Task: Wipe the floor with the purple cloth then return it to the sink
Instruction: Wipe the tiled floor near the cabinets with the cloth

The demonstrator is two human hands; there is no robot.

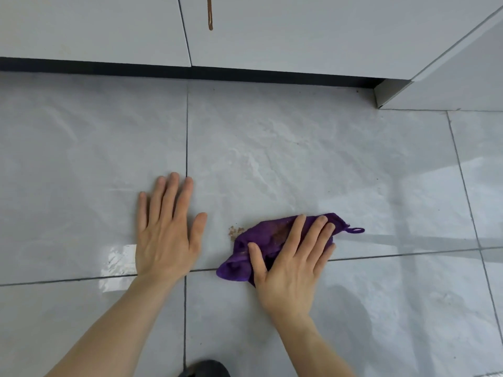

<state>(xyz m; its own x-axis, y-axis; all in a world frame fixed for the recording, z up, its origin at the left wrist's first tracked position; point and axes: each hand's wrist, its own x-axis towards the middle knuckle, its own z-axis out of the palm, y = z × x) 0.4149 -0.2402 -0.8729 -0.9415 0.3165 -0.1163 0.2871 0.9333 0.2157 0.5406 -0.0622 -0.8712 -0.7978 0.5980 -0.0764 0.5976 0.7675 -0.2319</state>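
The purple cloth (268, 236) lies crumpled on the grey tiled floor (299, 159), with a brown smear on its top and a small hanging loop at its right end. My right hand (291, 265) presses flat on the cloth, fingers spread over it and thumb on its left part. A small patch of brown crumbs (235, 232) sits on the tile just left of the cloth. My left hand (166, 229) rests flat on the bare floor to the left, fingers apart, holding nothing. No sink is in view.
White cabinet doors (272, 31) with a dark plinth (163, 70) run along the far side; a brown drip (209, 14) streaks down one door. A white corner panel (449, 85) juts out at the right. A dark shoe tip (206, 369) shows at the bottom edge.
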